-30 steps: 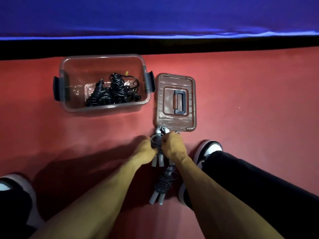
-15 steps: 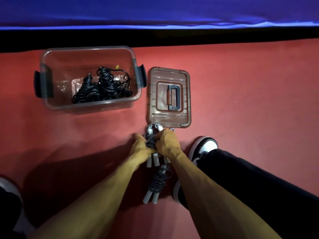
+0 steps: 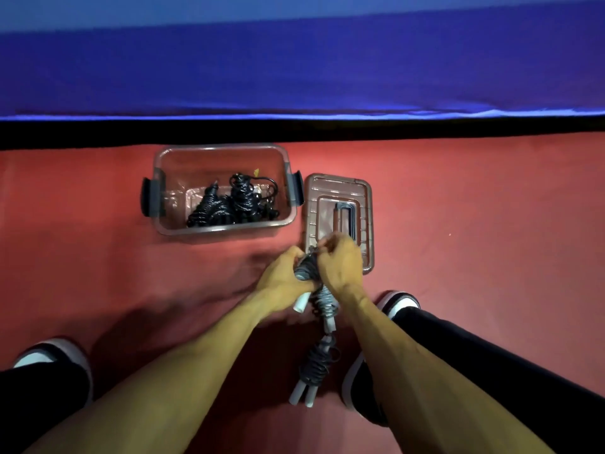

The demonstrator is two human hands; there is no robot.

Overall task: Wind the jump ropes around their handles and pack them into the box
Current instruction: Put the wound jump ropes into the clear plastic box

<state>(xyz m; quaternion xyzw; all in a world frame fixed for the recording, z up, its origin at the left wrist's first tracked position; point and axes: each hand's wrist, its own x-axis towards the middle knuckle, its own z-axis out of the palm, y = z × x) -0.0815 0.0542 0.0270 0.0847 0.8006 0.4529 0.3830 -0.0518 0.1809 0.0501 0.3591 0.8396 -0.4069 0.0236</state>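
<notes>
A grey jump rope (image 3: 307, 273) with pale handles is held over the red floor. My left hand (image 3: 283, 281) grips its wound handles and my right hand (image 3: 340, 262) pinches the rope at the top of the bundle. Another wound grey jump rope (image 3: 316, 367) lies on the floor between my feet, and a third bundle (image 3: 325, 306) hangs just below my hands. The clear box (image 3: 226, 226) stands open at the back left, with several wound black ropes (image 3: 229, 204) inside.
The brown lid (image 3: 363, 198) with a dark handle lies flat right of the box, partly under my right hand. My shoes (image 3: 397, 303) sit at the right and lower left. A blue mat edge (image 3: 294, 77) runs along the back.
My hands have lifted the rope bundle slightly toward the lid, and my right hand now pinches at its top. The view has shifted, so the box appears further right.
</notes>
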